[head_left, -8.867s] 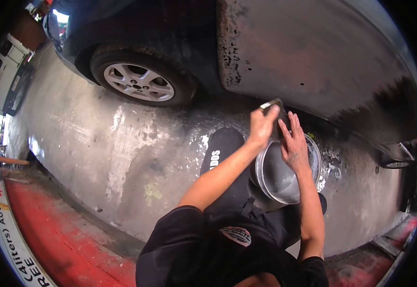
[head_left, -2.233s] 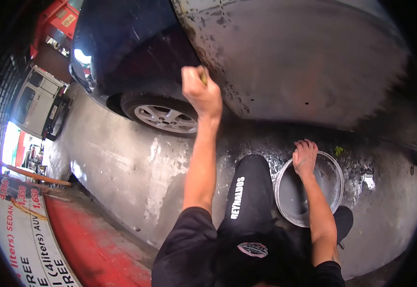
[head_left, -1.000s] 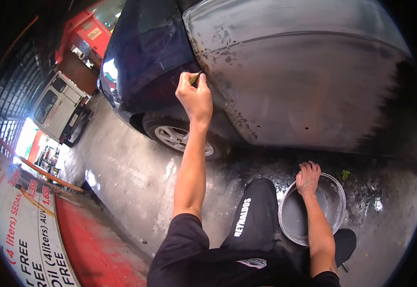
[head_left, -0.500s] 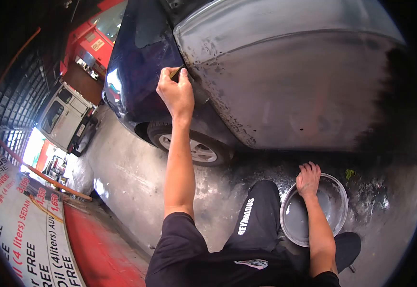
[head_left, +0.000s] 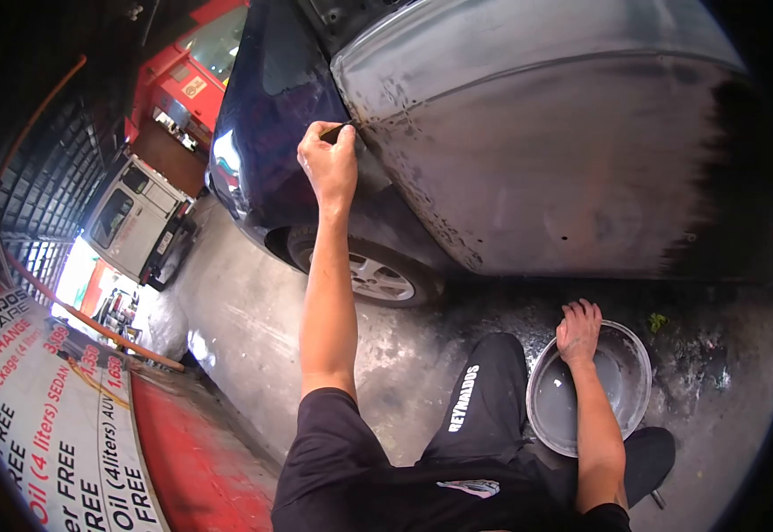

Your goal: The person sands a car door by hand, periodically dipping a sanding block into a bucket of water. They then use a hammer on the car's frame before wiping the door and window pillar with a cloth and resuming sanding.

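Note:
My left hand (head_left: 329,168) is closed in a pinch on a small folded piece of sandpaper (head_left: 334,134), dark with a brownish side. It is at the seam between the dark blue fender (head_left: 266,133) and the grey, sanded-looking car door (head_left: 537,168). Dark specks and patches run along the door's edge beside the hand. Down at my right, a round clear basin (head_left: 643,359) with greyish water stands on the floor between my legs. My right hand (head_left: 579,330) grips its far rim, fingers bent over the edge.
A car wheel (head_left: 379,277) is below my left forearm. Wet concrete floor (head_left: 253,328) stretches under the car, with a green scrap (head_left: 658,322) right of the basin. A white van (head_left: 133,217) stands farther left. A printed price sign (head_left: 58,417) and red panel (head_left: 191,443) are at lower left.
The view has shifted slightly, so most things sit a little farther right. My left hand has moved slightly upward relative to the car, along the seam. My right hand stays on the basin rim.

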The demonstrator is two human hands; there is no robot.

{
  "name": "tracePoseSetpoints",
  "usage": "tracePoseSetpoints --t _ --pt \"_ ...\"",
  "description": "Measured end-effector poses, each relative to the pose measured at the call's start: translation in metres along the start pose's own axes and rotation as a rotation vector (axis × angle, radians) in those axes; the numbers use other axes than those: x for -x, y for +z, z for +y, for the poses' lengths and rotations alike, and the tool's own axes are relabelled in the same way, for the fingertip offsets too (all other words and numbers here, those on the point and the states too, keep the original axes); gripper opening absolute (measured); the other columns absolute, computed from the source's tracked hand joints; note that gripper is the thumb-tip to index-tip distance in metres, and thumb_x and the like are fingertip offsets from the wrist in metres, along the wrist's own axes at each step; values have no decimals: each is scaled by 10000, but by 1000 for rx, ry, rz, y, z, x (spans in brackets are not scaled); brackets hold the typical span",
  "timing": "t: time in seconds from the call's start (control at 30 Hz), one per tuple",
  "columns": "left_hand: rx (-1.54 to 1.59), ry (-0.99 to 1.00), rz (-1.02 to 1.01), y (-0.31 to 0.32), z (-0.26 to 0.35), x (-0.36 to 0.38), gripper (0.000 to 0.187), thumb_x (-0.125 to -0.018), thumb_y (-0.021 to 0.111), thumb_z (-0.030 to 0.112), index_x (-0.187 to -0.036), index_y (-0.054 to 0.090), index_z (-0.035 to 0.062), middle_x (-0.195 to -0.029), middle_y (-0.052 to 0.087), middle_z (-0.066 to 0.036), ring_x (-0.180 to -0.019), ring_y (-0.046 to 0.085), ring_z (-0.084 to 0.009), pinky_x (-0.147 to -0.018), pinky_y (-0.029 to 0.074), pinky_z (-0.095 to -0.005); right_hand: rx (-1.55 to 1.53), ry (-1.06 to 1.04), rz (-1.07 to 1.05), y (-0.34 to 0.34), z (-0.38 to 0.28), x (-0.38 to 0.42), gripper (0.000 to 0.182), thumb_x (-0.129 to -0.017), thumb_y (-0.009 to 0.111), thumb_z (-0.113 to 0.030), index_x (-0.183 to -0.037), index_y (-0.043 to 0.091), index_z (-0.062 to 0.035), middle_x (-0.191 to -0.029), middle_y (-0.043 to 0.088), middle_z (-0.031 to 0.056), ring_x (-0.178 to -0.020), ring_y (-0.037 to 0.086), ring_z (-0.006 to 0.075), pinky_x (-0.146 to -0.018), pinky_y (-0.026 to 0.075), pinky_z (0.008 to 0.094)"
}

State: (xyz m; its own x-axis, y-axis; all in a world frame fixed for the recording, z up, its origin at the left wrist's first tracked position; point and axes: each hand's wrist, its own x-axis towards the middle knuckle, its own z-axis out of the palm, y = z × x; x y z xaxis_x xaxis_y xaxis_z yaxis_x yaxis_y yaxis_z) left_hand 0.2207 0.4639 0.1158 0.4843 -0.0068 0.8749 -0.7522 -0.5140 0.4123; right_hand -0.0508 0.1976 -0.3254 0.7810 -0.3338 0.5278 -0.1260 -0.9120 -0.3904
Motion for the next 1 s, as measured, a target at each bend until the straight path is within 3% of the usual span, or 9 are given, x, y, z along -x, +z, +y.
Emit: tracePoseSetpoints --t 0.13,0.2,0.47,0.57,0.67,0.8,0.87,0.93,1.0 --pt "-72 138 69 6 15 -26 244 -813 792 161 -915 764 -59 -663 644 -44 -642 561 -102 -623 466 -323 19 -5 8 5 4 2 413 -849 605 -221 -1195 716 -24 -1270 673 150 -1349 523 360 -1229 308 549" --pt "-110 177 56 8 35 -40 280 -812 768 179 -955 776 -62 -716 721 -171 -647 662 -201 -691 535 -356 13 -10 21 7 7 -4 415 -848 605 -221 -1195 715 -24 -1270 673 151 -1348 523 361 -1226 310 552" --pt "-88 37 19 3 8 -21 315 -790 759 222 -935 776 -57 -698 700 -128 -695 659 -184 -730 533 -344 -7 -29 65 8 8 1 393 -857 608 -213 -1185 718 -27 -1256 676 150 -1332 536 359 -1208 333 559" --pt "-106 49 16 3 18 -7 243 -803 725 158 -881 740 -72 -795 745 -246 -777 762 -342 -778 573 -416 21 -21 48 5 4 -1 390 -857 610 -215 -1180 720 -24 -1250 678 148 -1327 540 356 -1212 328 556" --pt "-208 98 52 12 16 -19 297 -766 736 203 -901 774 -59 -741 734 -201 -723 723 -284 -764 557 -383 3 -10 36 6 4 1 385 -859 610 -210 -1175 722 -18 -1245 681 149 -1330 537 354 -1216 322 553" --pt "-266 167 53 18 26 -65 286 -755 710 176 -894 786 -63 -788 743 -268 -782 768 -364 -802 582 -434 -3 -15 9 4 4 -1 382 -859 609 -207 -1169 723 -16 -1250 682 149 -1330 536 353 -1218 318 550" --pt "-265 27 -50 14 33 -58 269 -780 715 161 -907 782 -66 -828 750 -272 -817 770 -380 -825 586 -434 11 9 11 8 5 0 397 -853 624 -227 -1171 738 -20 -1262 686 150 -1342 529 351 -1225 309 548" --pt "-333 231 -79 8 21 -35 252 -813 727 151 -922 777 -70 -864 759 -265 -853 773 -380 -834 586 -432 5 10 9 5 3 0 398 -852 625 -228 -1171 741 -21 -1260 688 147 -1340 530 350 -1224 311 547" --pt "-263 204 -77 9 22 -34 245 -833 739 154 -931 776 -67 -896 761 -267 -875 771 -386 -834 583 -433 17 15 20 2 3 -2 399 -851 626 -229 -1171 743 -22 -1259 690 145 -1339 531 349 -1224 313 545"
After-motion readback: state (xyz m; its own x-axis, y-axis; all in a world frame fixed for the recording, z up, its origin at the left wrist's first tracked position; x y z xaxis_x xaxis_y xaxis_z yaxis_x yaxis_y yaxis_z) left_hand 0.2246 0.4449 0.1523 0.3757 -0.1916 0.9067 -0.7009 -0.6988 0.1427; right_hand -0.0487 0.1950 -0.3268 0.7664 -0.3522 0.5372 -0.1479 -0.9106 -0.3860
